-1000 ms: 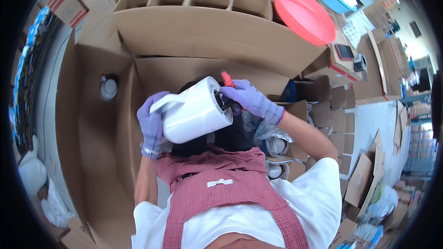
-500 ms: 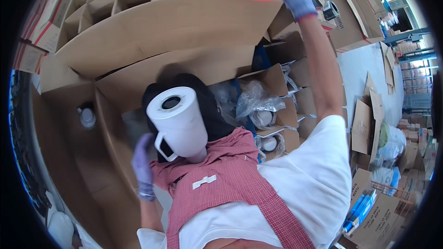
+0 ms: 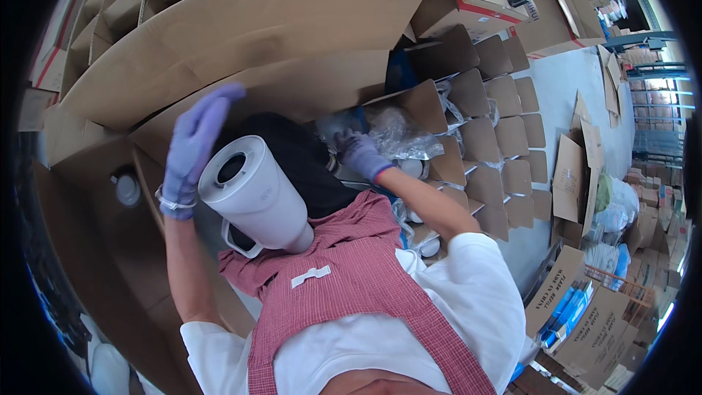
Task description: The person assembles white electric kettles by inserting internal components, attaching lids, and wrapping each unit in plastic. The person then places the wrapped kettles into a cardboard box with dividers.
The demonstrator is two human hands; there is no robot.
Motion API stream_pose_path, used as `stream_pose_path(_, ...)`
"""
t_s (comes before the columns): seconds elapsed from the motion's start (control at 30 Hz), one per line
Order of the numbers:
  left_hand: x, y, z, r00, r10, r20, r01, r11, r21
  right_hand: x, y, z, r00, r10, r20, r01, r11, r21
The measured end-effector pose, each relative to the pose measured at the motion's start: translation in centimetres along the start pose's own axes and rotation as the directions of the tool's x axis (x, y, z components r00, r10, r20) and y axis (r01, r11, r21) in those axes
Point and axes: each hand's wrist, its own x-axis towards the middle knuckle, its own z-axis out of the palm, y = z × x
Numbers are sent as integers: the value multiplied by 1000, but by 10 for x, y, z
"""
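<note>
One white handled jug (image 3: 267, 205) tilted against red checked apron (image 3: 351, 307). Left gloved hand (image 3: 196, 148) beside it, fingers extended, released. Right gloved hand (image 3: 360, 155) at clear plastic bag (image 3: 404, 136); can't tell grip.

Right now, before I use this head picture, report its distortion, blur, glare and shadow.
Head view: fisheye distortion bows the long cardboard flap, and the rim goes black. Head view: the left hand looks softly blurred at the fingertips; highlights glint on the clear plastic wrap; the black cloth is dark, showing little detail.
</note>
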Motion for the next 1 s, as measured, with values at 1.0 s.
stream_pose_path(1.0, -4, -46, 20, 976, 34, 213, -108, 932, 347, 49, 20, 84, 821, 323, 471, -468, -92, 879)
